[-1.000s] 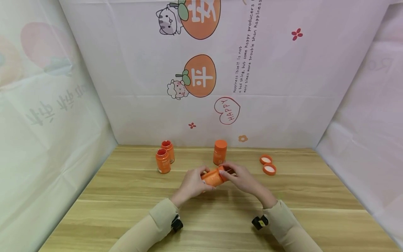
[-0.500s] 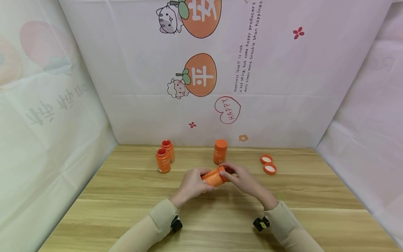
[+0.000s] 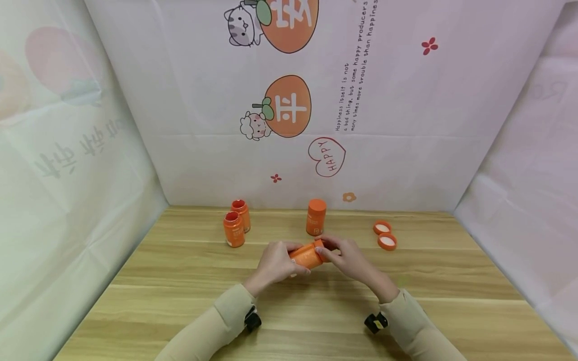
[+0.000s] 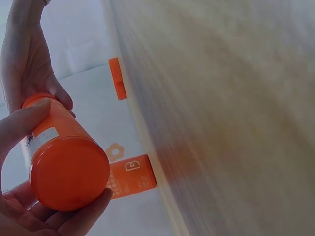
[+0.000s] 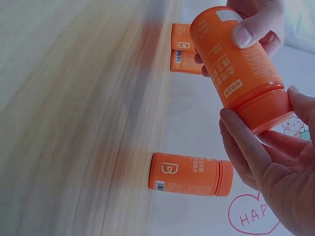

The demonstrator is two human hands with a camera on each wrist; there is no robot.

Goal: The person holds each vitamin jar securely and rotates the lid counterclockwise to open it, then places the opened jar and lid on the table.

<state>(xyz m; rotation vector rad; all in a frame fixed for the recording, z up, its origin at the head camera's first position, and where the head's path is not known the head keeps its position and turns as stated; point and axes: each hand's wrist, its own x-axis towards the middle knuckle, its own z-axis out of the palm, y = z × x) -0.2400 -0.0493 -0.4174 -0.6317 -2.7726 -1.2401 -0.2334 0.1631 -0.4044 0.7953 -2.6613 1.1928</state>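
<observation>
An orange pill bottle [image 3: 307, 256] is tilted sideways between the two hands, above the wooden table. My left hand [image 3: 274, 261] grips its body from the base end, as the left wrist view also shows. The fingers and thumb of my right hand [image 3: 345, 255] hold the orange cap [image 5: 263, 110] at the bottle's other end. In the right wrist view the cap sits on the neck, and white print covers the body. Just behind the hands stands a capped orange bottle [image 3: 316, 218], upright.
Two uncapped orange bottles, a front one [image 3: 234, 230] and a rear one [image 3: 241, 215], stand at the back left. Two loose caps, one [image 3: 382, 227] behind the other [image 3: 387, 241], lie with white insides up at the right. A printed white sheet [image 3: 384, 165] walls the table's back.
The right hand's fingers have shifted slightly around the cap. Both hands and the bottle stay in nearly the same place, and the standing bottles have not moved.
</observation>
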